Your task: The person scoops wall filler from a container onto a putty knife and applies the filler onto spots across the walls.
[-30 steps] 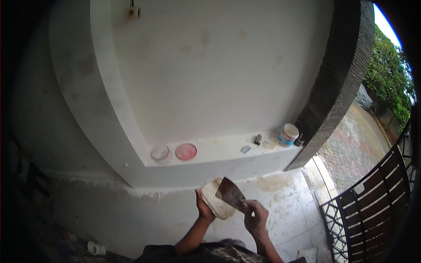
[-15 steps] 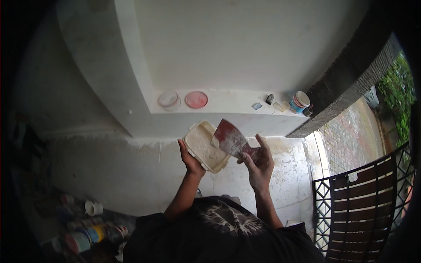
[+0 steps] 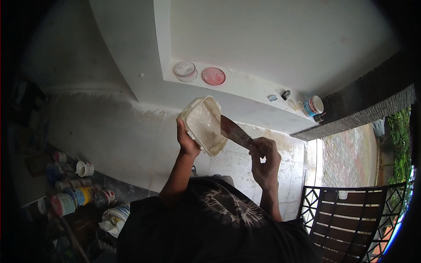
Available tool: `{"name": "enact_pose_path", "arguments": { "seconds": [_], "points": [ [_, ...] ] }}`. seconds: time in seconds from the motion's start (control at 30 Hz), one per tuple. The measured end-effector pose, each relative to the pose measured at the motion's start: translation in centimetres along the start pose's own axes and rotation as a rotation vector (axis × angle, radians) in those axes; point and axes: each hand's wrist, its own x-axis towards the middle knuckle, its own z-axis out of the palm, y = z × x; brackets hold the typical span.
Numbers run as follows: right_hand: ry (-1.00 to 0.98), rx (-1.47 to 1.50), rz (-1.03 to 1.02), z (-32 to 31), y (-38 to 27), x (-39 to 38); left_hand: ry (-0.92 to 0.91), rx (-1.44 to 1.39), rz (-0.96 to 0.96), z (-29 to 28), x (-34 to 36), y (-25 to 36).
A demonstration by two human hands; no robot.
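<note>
My left hand (image 3: 188,141) is closed on the edge of a shallow off-white plastic tub (image 3: 204,125), its thumb up along the outer wall. Pale putty coats the inside of the tub, which is tilted. In my right hand (image 3: 265,160) I grip a putty knife (image 3: 237,131) by its handle, mostly hidden by my fingers. The knife's wide reddish-brown blade, smeared with white, points left and is seen nearly edge-on. Its tip lies at the tub's right rim; whether it touches cannot be told.
On the white ledge ahead are a clear round lid (image 3: 186,70), a red lid (image 3: 213,76), small scraps and a white-and-blue bucket (image 3: 313,106). Several paint cans (image 3: 62,204) and a white cup (image 3: 84,168) stand at lower left. A dark slatted gate (image 3: 351,219) is at lower right.
My right hand has turned the putty knife from showing its broad face to nearly edge-on, moving it toward the tub's right rim. The tub tilts more. The whole view has rotated somewhat.
</note>
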Motion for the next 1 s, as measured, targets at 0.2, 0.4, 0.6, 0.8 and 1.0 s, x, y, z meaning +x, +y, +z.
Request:
{"name": "enact_pose_path", "arguments": {
  "seconds": [0.2,0.4,0.6,0.8,1.0],
  "points": [
    [-0.095,-0.054,0.009,-0.8,-0.6,1.1,-0.142,0.211,0.033,0.4,0.2,0.2],
    [-0.137,-0.013,0.074,-0.7,0.3,1.1,-0.265,0.277,0.061,0.8,0.7,-0.1],
    [-0.254,0.082,0.136,-0.5,0.1,0.7,-0.179,0.352,0.046,-0.6,1.0,-1.7],
    [-0.298,0.196,0.251,-0.2,0.9,0.7,0.029,0.294,0.032,-2.5,1.0,-3.5],
    [-0.187,0.783,0.468,1.4,2.3,1.3,-0.080,0.392,0.098,-2.9,1.7,-3.7]
  ]
}}
